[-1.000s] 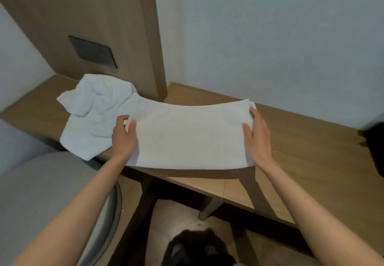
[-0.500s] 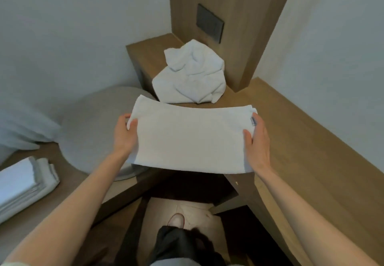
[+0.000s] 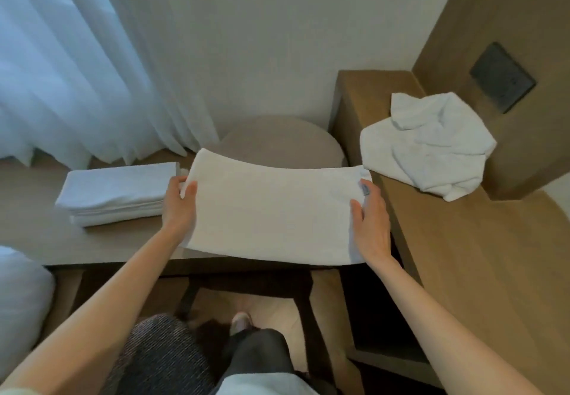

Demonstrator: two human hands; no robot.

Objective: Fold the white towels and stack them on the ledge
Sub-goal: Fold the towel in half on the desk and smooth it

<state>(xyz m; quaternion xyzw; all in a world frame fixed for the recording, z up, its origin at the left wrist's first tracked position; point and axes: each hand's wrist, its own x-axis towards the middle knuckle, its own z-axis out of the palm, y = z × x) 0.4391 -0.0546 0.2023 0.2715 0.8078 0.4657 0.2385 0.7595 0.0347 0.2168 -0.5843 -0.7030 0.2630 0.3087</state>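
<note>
The folded towel [image 3: 271,212] hangs flat in the air just right of the stack of folded towels [image 3: 117,191], its near corner almost touching the stack's right end. The left hand [image 3: 179,206] pinches one short edge, thumb on top. The right hand [image 3: 371,225] pinches the other.

The step in hand looks like the placing. Keep both ends taut and level, carry the towel over the stack, square its edges to those below, and lower it before letting go, so the folds do not slip.

The stack sits on the ledge [image 3: 123,243]. A crumpled towel [image 3: 428,144] waits far to the stack's right.

A small grey tag [image 3: 365,189] shows by the right fingers, too small to read.
</note>
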